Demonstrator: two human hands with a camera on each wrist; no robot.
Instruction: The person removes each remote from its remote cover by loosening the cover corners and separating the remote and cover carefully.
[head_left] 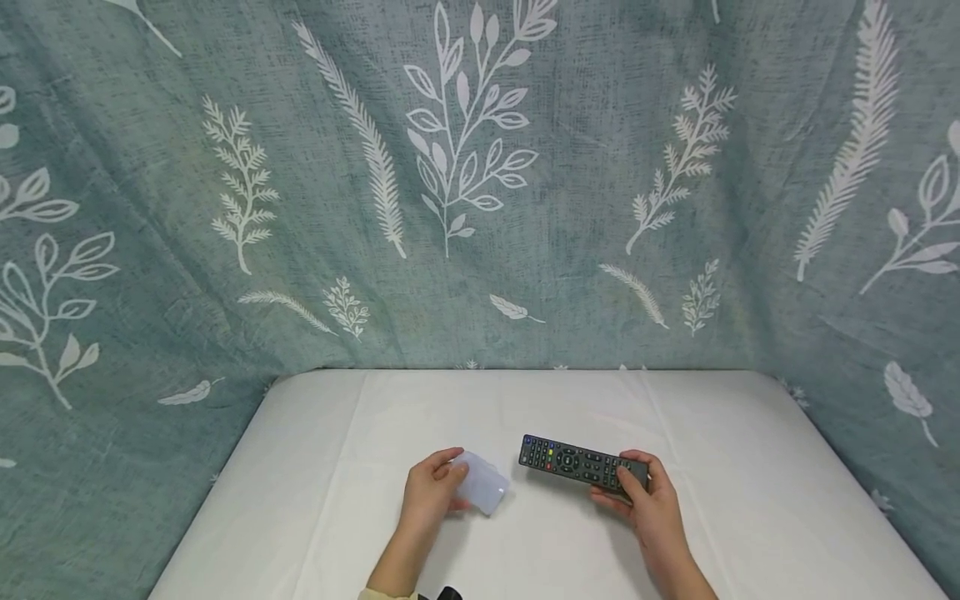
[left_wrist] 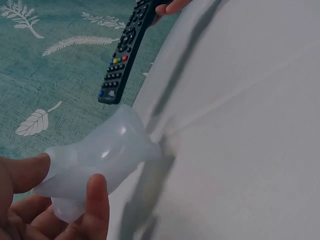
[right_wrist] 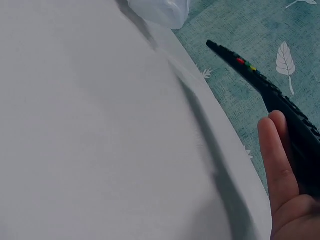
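A black remote control (head_left: 577,462) with rows of buttons and several coloured keys is gripped at its right end by my right hand (head_left: 654,504); the thumb lies over its button face. In the right wrist view, the remote (right_wrist: 272,92) appears edge-on, with fingers beneath it. My left hand (head_left: 429,496) pinches a soft, translucent whitish sleeve-like piece (head_left: 482,483) between thumb and fingers. In the left wrist view this piece (left_wrist: 107,150) looks hollow and flexible, creased near the fingertips. The remote's free end points toward it, with a gap between the two.
Both hands are above a table with a white cover (head_left: 570,550). A green-blue cloth (head_left: 480,308) with white leaf patterns hangs behind it and along both sides. Shadows of the hands and the held things fall on the white surface.
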